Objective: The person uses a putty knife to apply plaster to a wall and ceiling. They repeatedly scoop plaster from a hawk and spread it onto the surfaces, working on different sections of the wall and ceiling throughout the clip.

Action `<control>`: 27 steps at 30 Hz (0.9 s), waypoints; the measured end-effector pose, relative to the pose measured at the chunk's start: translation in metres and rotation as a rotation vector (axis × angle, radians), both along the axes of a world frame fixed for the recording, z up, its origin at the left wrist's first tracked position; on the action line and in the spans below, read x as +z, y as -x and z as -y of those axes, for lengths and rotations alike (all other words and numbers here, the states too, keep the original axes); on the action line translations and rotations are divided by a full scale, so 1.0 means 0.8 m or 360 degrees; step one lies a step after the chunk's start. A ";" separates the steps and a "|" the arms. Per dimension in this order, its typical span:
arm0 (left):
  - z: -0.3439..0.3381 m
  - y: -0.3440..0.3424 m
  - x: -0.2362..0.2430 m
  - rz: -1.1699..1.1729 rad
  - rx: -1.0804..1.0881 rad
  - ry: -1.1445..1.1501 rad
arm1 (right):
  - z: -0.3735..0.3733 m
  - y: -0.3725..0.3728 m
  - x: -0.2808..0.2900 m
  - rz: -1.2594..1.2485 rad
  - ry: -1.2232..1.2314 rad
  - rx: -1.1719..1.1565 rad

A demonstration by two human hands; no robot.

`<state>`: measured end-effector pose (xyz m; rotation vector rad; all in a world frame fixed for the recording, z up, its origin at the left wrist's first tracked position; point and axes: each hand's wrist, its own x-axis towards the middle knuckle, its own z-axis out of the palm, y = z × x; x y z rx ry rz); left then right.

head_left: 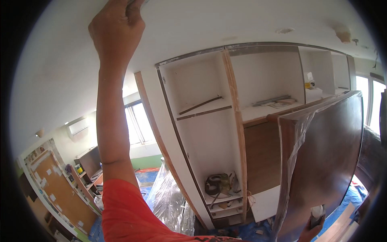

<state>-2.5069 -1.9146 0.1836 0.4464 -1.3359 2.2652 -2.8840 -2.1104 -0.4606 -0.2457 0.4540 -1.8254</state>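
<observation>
My left hand [117, 24] is raised to the white ceiling [193, 20], its arm stretched up from a red sleeve. Its fingers are closed; a sliver of something greyish shows at them, but the upper edge of the picture cuts it off. Low at the right, my right hand [310, 231] is partly in view. It is closed on a small grey flat tool [323, 213] with a white, putty-like lump [317, 211] on it. Behind this hand stands a large dark brown panel [322, 161], partly wrapped in clear plastic.
An open white cabinet [201, 149] with wooden uprights reaches up to the ceiling; coiled hose-like material [213, 183] and scraps lie on a lower shelf. Plastic sheeting [171, 201] drapes something beside it. Blue sheet [258, 230] covers the floor. An orange-brown door [60, 189] stands far left.
</observation>
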 end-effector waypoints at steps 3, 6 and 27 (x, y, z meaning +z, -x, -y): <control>0.012 0.016 -0.007 -0.0223 -0.0015 -0.0055 | 0.001 -0.002 0.004 -0.0420 0.0101 -0.0113; 0.002 0.019 -0.016 -0.0381 0.0074 0.0057 | -0.001 0.001 -0.004 0.0339 -0.0057 0.0115; 0.017 -0.012 -0.018 -0.0526 -0.0050 0.0060 | 0.009 0.024 -0.037 -0.1103 0.0029 -0.0474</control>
